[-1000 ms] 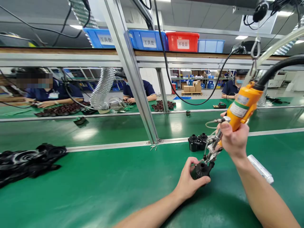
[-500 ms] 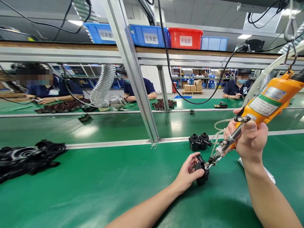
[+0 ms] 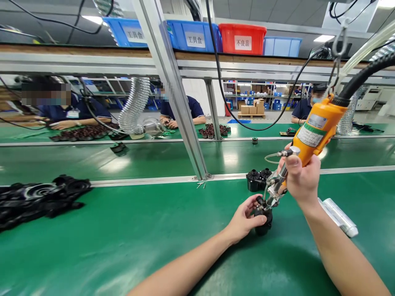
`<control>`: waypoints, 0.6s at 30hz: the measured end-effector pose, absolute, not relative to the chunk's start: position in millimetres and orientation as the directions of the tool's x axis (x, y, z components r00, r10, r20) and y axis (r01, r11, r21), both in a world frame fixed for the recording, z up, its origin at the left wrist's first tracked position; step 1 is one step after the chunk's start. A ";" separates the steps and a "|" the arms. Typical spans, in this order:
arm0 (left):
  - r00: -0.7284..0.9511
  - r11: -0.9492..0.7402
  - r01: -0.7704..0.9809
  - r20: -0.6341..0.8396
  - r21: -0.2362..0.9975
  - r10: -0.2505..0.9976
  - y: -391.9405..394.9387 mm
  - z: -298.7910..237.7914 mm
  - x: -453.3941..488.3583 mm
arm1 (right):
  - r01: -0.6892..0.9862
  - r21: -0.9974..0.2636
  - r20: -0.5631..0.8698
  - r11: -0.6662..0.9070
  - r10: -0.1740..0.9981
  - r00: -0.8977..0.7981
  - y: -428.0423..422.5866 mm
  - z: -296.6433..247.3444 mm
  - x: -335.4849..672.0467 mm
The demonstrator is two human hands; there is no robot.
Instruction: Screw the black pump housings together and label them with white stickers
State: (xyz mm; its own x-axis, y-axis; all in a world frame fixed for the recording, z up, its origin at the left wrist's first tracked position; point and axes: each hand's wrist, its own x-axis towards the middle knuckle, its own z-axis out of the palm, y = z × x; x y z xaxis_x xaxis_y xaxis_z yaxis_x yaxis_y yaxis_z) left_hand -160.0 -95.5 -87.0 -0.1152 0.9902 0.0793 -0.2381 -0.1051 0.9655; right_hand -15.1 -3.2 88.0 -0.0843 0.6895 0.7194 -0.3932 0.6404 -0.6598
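Observation:
My left hand (image 3: 247,218) is closed around a small black pump housing (image 3: 263,225) standing on the green bench, thumb in front and fingers behind. In my right hand (image 3: 304,179) is an orange electric screwdriver (image 3: 313,129), gripped round its lower body. It leans down to the left, and its metal nose meets the top of the housing; the exact contact point is too small to make out. Two more black pump housings (image 3: 253,180) stand just behind, partly covered by the tool's tip.
A pile of black parts (image 3: 43,199) lies at the left. A few screws (image 3: 201,185) rest by the aluminium post (image 3: 173,90). To the right lies a clear plastic packet (image 3: 341,216). Co-workers sit across the bench, and a hook (image 3: 336,61) holds the screwdriver from above.
My right hand has swung the screwdriver left and more upright, its nose now over the housing's top. The left hand keeps its hold. The view has shifted slightly.

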 end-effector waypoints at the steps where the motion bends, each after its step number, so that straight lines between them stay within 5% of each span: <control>1: -0.117 -0.103 -0.240 0.077 0.965 0.990 -95.8 -87.0 -159.8 | -0.397 -0.667 0.711 0.630 0.697 -0.088 -4.0 87.4 -16.4; 11: -0.079 -0.112 -0.219 0.097 0.969 0.992 -99.2 -82.6 -158.3 | -0.356 -0.698 0.684 0.621 0.726 -0.076 -1.1 85.0 -19.3; 18: -0.271 -0.228 -0.264 0.154 0.937 0.950 -100.7 -83.7 -156.4 | -0.376 -0.606 0.726 0.701 0.680 0.097 11.2 93.0 11.9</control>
State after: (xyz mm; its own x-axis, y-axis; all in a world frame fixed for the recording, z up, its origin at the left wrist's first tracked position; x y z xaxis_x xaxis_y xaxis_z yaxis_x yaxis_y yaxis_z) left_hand -156.4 -100.7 -83.7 -0.2713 0.9500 0.1544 -0.2636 -0.2276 0.9374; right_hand 11.9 11.2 93.0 0.0967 0.6804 0.7264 -0.3762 0.7007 -0.6062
